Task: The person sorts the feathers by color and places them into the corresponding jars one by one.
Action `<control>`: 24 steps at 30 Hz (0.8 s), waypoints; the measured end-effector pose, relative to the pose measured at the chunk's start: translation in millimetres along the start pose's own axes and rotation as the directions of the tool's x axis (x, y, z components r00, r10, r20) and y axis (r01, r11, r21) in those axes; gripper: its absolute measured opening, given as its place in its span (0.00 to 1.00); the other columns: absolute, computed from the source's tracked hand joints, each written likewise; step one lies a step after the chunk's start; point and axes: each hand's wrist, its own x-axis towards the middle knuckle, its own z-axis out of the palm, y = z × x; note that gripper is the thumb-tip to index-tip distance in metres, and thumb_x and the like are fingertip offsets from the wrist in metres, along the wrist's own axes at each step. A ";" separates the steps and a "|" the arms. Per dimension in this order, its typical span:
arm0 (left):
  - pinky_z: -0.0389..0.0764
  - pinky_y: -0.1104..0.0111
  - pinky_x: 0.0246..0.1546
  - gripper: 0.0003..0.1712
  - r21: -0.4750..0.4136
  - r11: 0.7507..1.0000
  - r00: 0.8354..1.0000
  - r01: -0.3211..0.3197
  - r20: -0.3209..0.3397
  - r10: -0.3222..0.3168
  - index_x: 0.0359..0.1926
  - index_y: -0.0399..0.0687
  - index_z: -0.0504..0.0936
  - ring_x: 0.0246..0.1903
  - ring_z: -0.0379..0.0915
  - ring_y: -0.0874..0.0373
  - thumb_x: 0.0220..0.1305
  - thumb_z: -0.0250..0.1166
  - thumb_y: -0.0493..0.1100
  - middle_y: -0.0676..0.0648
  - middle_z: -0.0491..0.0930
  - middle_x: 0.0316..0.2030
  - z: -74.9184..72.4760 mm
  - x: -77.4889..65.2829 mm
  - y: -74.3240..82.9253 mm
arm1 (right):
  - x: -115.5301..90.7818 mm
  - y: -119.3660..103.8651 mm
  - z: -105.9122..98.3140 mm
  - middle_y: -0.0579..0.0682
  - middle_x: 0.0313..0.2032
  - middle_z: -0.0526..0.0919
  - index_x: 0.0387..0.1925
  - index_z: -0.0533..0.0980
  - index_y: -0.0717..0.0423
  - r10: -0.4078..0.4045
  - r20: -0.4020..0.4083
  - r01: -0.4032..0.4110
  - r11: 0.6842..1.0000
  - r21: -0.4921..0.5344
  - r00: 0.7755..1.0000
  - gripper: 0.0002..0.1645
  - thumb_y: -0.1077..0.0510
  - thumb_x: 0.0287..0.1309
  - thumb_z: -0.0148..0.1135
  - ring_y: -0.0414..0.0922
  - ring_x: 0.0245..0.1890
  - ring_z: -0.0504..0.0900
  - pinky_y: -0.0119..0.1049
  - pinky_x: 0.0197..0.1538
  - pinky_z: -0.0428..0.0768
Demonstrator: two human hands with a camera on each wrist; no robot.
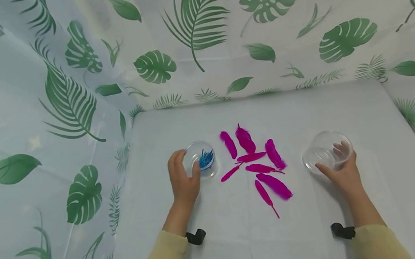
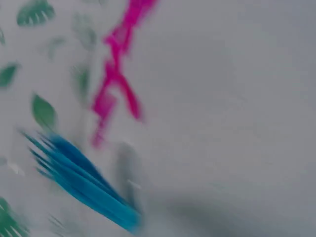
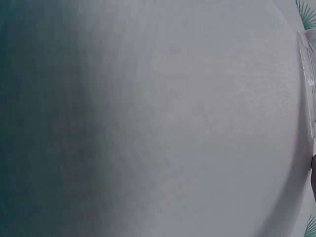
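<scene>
My left hand (image 1: 181, 180) grips a small transparent plastic cup (image 1: 210, 175), thumb at its near side and fingers around the left. Thin blue strips (image 1: 206, 159) lie bunched inside this cup; the left wrist view shows them blurred and close up. At the right, my right hand (image 1: 344, 174) holds a second transparent cup (image 1: 321, 157) tilted, its fingertips showing through the wall. No contents show in that cup. Between the hands, several magenta feathers (image 1: 275, 186) are spread over the white table. The right wrist view shows mostly tabletop, with a sliver of cup (image 3: 307, 84) at its edge.
The white-covered table (image 1: 226, 241) ends at a near edge below the forearms. Leaf-printed sheets (image 1: 216, 32) hang behind it and along the sides. Small black wrist devices (image 1: 196, 237) sit at both sleeves.
</scene>
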 end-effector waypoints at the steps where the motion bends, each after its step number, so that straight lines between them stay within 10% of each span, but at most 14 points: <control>1: 0.73 0.57 0.62 0.26 0.019 0.995 0.995 -0.098 0.001 0.098 0.61 0.42 0.71 0.59 0.70 0.50 0.67 0.59 0.50 0.42 0.73 0.57 2.0 8.0 11.4 | 1.0 -0.9 -1.2 0.51 0.76 0.54 0.75 0.37 0.29 -0.001 0.000 0.001 1.000 -0.005 1.000 0.65 0.47 0.51 0.75 0.53 0.77 0.51 0.53 0.78 0.45; 5: 0.80 0.67 0.53 0.15 -0.004 0.979 0.918 -0.204 0.345 0.193 0.53 0.47 0.80 0.49 0.77 0.57 0.70 0.59 0.46 0.48 0.81 0.48 25.2 28.3 49.6 | 2.8 -1.5 -3.8 0.51 0.77 0.54 0.75 0.36 0.29 0.008 0.005 -0.008 1.000 -0.009 1.000 0.66 0.46 0.51 0.75 0.54 0.77 0.50 0.54 0.78 0.45; 9: 0.79 0.70 0.54 0.18 0.215 0.965 0.711 -0.148 0.702 -0.048 0.56 0.53 0.80 0.50 0.77 0.60 0.72 0.58 0.53 0.52 0.81 0.49 63.7 26.9 61.7 | 1.6 0.4 -3.4 0.53 0.77 0.53 0.76 0.35 0.32 0.021 0.029 -0.020 0.999 -0.034 0.999 0.68 0.44 0.50 0.75 0.57 0.77 0.49 0.58 0.77 0.44; 12: 0.78 0.66 0.58 0.21 0.365 0.903 0.593 -0.228 0.787 -0.169 0.58 0.51 0.79 0.53 0.77 0.57 0.71 0.58 0.54 0.50 0.81 0.52 88.3 23.7 61.9 | 1.1 1.9 -1.5 0.55 0.76 0.54 0.77 0.36 0.36 0.027 0.042 -0.025 0.998 -0.054 0.999 0.68 0.43 0.50 0.75 0.60 0.77 0.49 0.61 0.76 0.45; 14: 0.80 0.63 0.55 0.20 0.414 0.865 0.571 -0.283 0.797 -0.194 0.58 0.49 0.79 0.52 0.78 0.54 0.71 0.59 0.52 0.48 0.82 0.50 100.3 22.7 61.4 | 0.5 2.5 -0.4 0.55 0.76 0.54 0.77 0.36 0.38 0.027 0.047 -0.024 0.998 -0.065 0.999 0.68 0.42 0.50 0.75 0.61 0.77 0.48 0.62 0.75 0.46; 24: 0.83 0.62 0.44 0.16 0.527 0.746 0.604 -0.408 0.768 -0.212 0.48 0.49 0.82 0.42 0.78 0.53 0.59 0.71 0.46 0.47 0.82 0.41 135.9 16.9 60.2 | 0.8 1.5 -4.7 0.55 0.77 0.52 0.77 0.34 0.36 0.014 0.027 -0.012 0.997 -0.077 1.000 0.69 0.41 0.51 0.74 0.62 0.77 0.47 0.65 0.74 0.46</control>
